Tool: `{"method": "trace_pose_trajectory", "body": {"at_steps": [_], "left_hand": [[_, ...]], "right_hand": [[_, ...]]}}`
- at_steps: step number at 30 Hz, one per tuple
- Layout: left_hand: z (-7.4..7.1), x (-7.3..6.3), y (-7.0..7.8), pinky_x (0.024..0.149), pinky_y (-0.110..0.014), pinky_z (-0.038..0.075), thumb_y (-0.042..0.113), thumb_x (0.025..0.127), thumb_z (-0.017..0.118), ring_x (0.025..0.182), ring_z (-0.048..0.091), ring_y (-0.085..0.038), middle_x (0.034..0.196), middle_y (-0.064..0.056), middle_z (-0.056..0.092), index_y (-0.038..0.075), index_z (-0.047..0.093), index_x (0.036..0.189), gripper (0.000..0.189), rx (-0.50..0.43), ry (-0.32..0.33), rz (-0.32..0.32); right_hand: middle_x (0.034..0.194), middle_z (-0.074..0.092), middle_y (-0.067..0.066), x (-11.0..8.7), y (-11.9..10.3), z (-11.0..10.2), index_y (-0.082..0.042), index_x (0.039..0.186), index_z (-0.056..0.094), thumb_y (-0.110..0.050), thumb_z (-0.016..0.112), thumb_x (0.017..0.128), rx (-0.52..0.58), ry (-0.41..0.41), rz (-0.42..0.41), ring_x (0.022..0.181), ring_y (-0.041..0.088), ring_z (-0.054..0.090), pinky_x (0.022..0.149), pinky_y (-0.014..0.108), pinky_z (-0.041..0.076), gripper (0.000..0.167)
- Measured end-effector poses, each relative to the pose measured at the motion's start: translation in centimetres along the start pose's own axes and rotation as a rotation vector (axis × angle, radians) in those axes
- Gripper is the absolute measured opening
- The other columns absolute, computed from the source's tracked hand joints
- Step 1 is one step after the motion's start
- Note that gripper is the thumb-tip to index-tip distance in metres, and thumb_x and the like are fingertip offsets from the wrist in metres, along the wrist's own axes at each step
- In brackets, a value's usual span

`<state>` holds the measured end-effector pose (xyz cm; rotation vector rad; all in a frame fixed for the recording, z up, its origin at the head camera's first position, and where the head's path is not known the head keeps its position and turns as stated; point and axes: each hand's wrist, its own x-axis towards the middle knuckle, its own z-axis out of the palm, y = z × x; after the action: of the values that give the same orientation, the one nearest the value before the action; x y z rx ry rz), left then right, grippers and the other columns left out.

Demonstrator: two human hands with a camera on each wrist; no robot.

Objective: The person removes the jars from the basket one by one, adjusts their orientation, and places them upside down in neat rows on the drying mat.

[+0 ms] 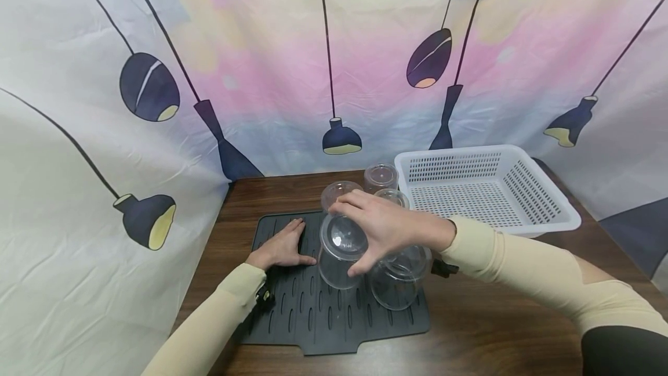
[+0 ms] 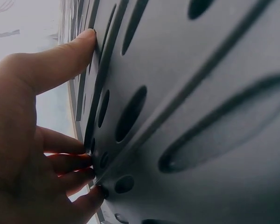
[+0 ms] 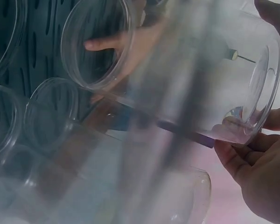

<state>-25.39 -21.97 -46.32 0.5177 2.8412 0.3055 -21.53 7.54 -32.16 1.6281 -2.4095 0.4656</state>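
Observation:
My right hand (image 1: pixel 383 225) reaches over a clear plastic jar (image 1: pixel 335 271) that stands on a dark grey ribbed mat (image 1: pixel 323 329). Its fingers and thumb grip the upper end of the jar, which the right wrist view shows with the fingers (image 3: pixel 233 161) against its side. My left hand (image 1: pixel 284 248) rests on the left part of the mat, thumb and fingers spread, fingertips touching the slotted surface (image 2: pixel 214 60). Beside the gripped jar, to its right, stands a wider clear jar (image 1: pixel 395 292), partly under my right forearm.
Behind my right hand are more clear containers, including one (image 1: pixel 381 176) near the table's back edge. A white perforated basket (image 1: pixel 566 216) sits at the back right of the wooden table (image 1: pixel 496 329). A curtain printed with lamps (image 1: pixel 292 91) hangs behind.

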Motion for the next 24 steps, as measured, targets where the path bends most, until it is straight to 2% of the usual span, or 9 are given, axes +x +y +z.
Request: {"method": "trace_pose_trajectory", "body": {"at_steps": [18,24], "left_hand": [[0.1,-0.2,0.1,0.114,-0.051,0.031,0.062,0.075,0.075,0.147,0.023,-0.036,0.159,-0.021,0.025,-0.004,0.031,0.15,0.108,-0.003,0.017,0.018],[0.2,-0.2,0.0,0.114,-0.051,0.031,0.061,0.076,0.074,0.147,0.023,-0.037,0.159,-0.021,0.024,-0.005,0.03,0.15,0.108,-0.003,0.016,0.019]], "right_hand": [[0.139,0.046,0.005,-0.1,-0.1,1.1,-0.009,0.144,0.042,-0.07,0.074,0.065,0.04,-0.108,0.076,0.123,0.015,0.045,0.097,0.036,0.049,0.105],[0.139,0.047,0.006,-0.2,-0.1,1.3,-0.008,0.144,0.043,-0.07,0.074,0.065,0.037,-0.107,0.07,0.123,0.016,0.045,0.097,0.036,0.049,0.105]]}}
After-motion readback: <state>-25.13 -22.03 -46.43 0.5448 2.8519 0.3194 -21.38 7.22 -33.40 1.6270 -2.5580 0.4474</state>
